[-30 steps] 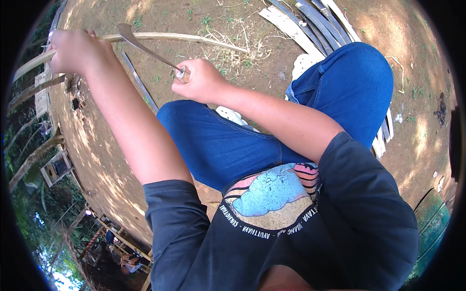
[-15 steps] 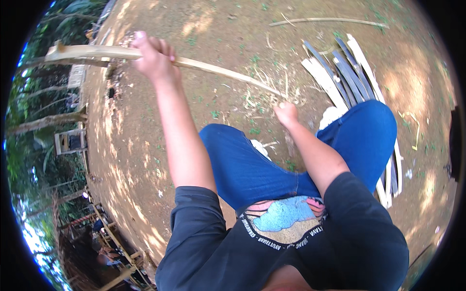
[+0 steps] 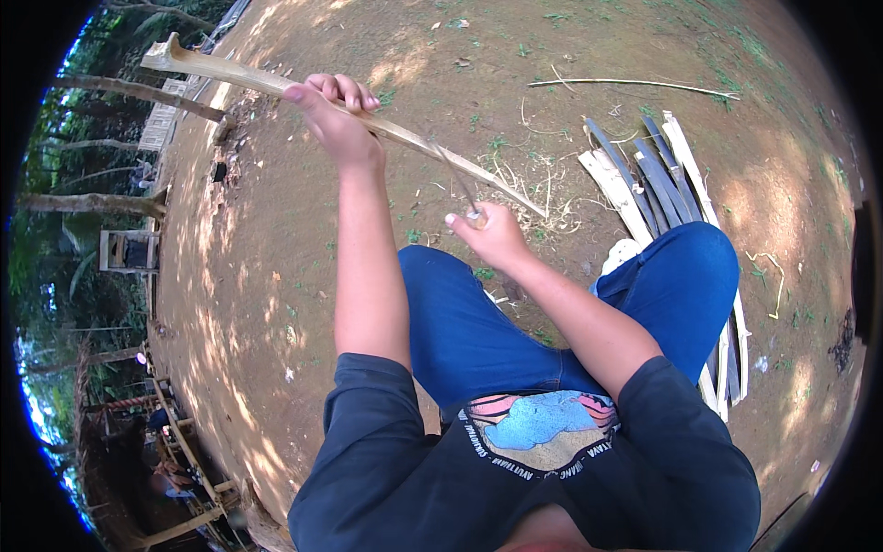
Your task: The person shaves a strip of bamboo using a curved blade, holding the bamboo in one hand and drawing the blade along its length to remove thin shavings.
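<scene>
Fingers of the left hand (image 3: 340, 127) clamped on a pale wooden strip (image 3: 414, 141), slanting from far left to middle, right hand (image 3: 497, 239) clasping a knife (image 3: 456, 178), white lettering (image 3: 479, 445) curving across the dark shirt (image 3: 414, 474)

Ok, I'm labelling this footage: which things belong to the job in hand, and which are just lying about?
In the job:
pale strip, in the left hand
knife, in the right hand

Lying about, it seems:
thin stick, untouched
piled dark and pale strips, untouched
scattered shavings
</scene>
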`<state>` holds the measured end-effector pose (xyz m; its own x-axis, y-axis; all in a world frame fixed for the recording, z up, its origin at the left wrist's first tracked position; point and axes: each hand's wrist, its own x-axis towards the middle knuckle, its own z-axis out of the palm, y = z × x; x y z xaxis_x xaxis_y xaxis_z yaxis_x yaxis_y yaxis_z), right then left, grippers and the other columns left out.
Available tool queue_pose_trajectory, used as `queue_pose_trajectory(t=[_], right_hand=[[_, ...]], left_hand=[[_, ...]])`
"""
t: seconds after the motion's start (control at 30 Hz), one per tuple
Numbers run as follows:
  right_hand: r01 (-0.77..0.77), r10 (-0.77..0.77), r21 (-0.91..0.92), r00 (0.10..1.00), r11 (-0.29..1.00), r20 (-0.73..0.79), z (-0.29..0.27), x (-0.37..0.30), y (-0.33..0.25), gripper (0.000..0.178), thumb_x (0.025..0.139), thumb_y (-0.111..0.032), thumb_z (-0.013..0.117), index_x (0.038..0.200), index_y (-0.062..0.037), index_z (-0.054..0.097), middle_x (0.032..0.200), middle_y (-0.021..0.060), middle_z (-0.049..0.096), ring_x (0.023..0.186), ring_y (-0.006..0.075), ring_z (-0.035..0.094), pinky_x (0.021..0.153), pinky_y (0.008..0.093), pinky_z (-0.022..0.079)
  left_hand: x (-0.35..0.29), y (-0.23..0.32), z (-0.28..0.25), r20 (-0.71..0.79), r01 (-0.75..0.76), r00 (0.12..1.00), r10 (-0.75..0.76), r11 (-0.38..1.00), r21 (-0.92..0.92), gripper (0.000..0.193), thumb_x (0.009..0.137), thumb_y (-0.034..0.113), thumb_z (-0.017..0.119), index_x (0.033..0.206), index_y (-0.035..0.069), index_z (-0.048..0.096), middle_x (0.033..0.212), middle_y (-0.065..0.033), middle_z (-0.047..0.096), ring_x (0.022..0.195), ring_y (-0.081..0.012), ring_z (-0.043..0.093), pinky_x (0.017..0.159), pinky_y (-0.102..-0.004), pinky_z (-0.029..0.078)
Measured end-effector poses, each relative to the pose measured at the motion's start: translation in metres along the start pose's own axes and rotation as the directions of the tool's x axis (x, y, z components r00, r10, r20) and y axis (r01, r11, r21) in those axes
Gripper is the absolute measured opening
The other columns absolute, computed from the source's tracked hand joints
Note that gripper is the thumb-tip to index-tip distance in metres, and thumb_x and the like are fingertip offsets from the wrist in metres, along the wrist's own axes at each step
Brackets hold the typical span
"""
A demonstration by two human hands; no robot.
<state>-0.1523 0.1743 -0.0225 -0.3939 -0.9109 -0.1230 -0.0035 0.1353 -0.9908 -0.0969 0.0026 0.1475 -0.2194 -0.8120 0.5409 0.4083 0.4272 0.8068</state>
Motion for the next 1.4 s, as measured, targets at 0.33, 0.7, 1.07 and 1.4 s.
queue_pose_trajectory(t=[0.33,0.7,1.07,1.4], right_hand=[[0.087,-0.090,-0.047,0.995,0.995,-0.054,0.007,-0.012,0.009,0.038,0.082,-0.038,0.073,0.078,-0.0005,0.066,0.063,0.0166,0.062,0.060,0.0300,0.064,0.059,0.0399,0.048],[0.216,-0.226,0.097,0.968,0.972,0.107,0.029,-0.017,-0.058,0.027,0.084,-0.027,0.071,0.087,-0.0008,0.069,0.059,0.0127,0.060,0.055,0.0189,0.059,0.056,0.0362,0.046],[0.076,-0.075,-0.002,0.983,0.997,0.166,0.007,-0.002,-0.014,0.019,0.076,-0.021,0.067,0.074,-0.0022,0.062,0.064,0.0129,0.061,0.060,0.0243,0.060,0.060,0.0391,0.048],[0.235,-0.256,0.135,0.952,0.963,0.167,0.009,-0.025,-0.083,0.022,0.077,-0.023,0.069,0.078,-0.0019,0.064,0.061,0.0094,0.060,0.059,0.0181,0.061,0.060,0.0365,0.048]], left_hand=[[0.068,0.108,-0.016,0.054,-0.182,0.982,0.182,0.983,0.006,0.077,0.080,0.072,0.064,0.118,0.007,0.047,0.114,-0.0207,0.058,0.105,-0.0354,0.060,0.095,-0.0477,0.051],[0.061,0.126,-0.022,0.030,-0.310,0.951,0.309,0.937,0.163,0.032,0.104,0.030,0.035,0.077,0.013,0.034,0.065,-0.0004,0.035,0.064,-0.0183,0.040,0.065,-0.0321,0.039],[0.078,0.127,-0.035,0.197,-0.243,0.949,0.246,0.969,-0.038,0.033,0.097,0.026,0.031,0.066,0.014,0.031,0.058,-0.0003,0.036,0.064,-0.0208,0.046,0.068,-0.0355,0.040],[0.091,0.119,-0.032,0.186,-0.263,0.950,0.250,0.963,0.051,0.027,0.094,0.026,0.032,0.069,0.016,0.032,0.058,-0.0023,0.038,0.064,-0.0232,0.046,0.066,-0.0384,0.040]])
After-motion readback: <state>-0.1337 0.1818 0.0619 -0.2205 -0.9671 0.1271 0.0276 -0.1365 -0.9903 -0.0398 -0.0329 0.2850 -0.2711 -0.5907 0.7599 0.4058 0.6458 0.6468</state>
